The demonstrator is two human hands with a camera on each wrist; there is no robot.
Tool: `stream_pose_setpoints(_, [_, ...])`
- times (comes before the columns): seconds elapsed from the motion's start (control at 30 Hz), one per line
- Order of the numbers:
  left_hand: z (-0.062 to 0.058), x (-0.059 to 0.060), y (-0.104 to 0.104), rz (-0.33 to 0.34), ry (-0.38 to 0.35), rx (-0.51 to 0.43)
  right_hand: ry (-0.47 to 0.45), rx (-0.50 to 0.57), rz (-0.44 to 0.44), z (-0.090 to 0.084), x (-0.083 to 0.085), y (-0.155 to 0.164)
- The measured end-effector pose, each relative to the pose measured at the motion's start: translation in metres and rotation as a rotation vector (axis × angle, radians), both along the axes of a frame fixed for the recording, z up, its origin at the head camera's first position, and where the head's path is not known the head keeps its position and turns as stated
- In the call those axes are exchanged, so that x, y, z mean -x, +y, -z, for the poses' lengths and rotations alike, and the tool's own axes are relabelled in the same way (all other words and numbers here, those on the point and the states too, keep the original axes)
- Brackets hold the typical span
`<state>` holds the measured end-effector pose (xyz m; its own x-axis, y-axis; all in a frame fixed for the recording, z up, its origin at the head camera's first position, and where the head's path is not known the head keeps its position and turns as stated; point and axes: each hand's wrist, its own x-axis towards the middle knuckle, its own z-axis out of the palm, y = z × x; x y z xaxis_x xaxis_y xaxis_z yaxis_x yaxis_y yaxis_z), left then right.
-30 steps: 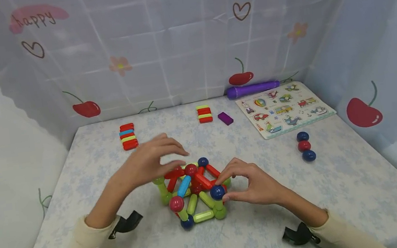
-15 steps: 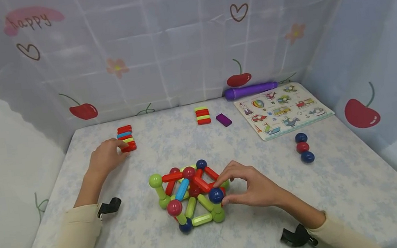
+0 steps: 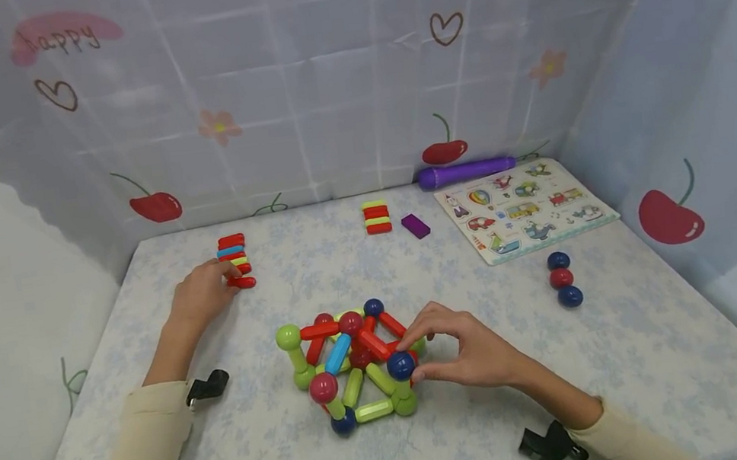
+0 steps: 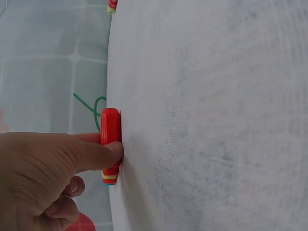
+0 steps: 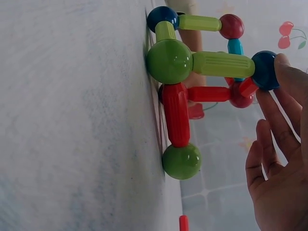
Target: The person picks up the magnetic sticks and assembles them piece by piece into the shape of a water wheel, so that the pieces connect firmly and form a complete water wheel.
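Observation:
My left hand is at the near end of a row of coloured magnetic rods at the table's left. Its thumb and a finger pinch a red magnetic rod, set slightly apart from the row. At the table's middle stands a frame built of magnetic rods and balls, with a blue rod and a green ball on its upper part. My right hand pinches a dark blue ball at the frame's upper right corner. That ball sits on a green rod.
A short stack of red and yellow-green rods lies at the back, beside a purple block. Farther right are a purple stick and a picture puzzle board. Three balls line up at the right.
My left hand has gone from above the frame to the rod row at the left. There it has drawn the nearest red rod slightly toward me. The right hand has stayed at the blue ball.

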<state>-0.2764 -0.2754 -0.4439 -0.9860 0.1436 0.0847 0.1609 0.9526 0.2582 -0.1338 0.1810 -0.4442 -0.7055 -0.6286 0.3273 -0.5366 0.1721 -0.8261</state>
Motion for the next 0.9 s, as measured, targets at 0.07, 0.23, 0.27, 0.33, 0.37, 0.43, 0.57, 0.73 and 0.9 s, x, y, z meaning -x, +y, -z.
stream_pose_setpoints(0.07, [0.000, -0.002, 0.000, -0.006, -0.011, 0.004, -0.006, -0.002, 0.004, 0.001, 0.000, 0.000])
stream_pose_setpoints(0.23, [0.000, -0.006, -0.002, 0.000, -0.031, 0.011, -0.010, -0.002, 0.006, 0.000, 0.001, -0.001])
stream_pose_setpoints(0.27, [0.001, -0.007, -0.002, 0.009, -0.032, 0.013, -0.012, -0.004, 0.004, 0.000, 0.001, -0.001])
stream_pose_setpoints(0.33, [0.002, -0.008, -0.004, 0.031, -0.028, 0.012, -0.012, -0.015, 0.005, -0.002, 0.002, -0.001])
stream_pose_setpoints(0.37, [0.001, -0.009, -0.004, 0.048, -0.017, 0.004, -0.007, -0.020, 0.005, -0.003, 0.002, -0.001])
stream_pose_setpoints(0.43, [-0.003, -0.012, -0.002, 0.089, 0.019, -0.032, 0.009, -0.032, 0.016, -0.007, 0.004, 0.001])
stream_pose_setpoints(0.57, [-0.027, -0.023, 0.017, 0.181, 0.152, -0.154, 0.081, -0.079, 0.054, -0.022, 0.013, 0.006])
stream_pose_setpoints(0.73, [-0.074, -0.050, 0.057, 0.330, 0.315, -0.296, 0.200, -0.144, 0.079, -0.055, 0.029, 0.001])
stream_pose_setpoints(0.9, [-0.106, -0.081, 0.092, 0.482, 0.396, -0.365, 0.270, -0.141, 0.128, -0.081, 0.042, -0.012])
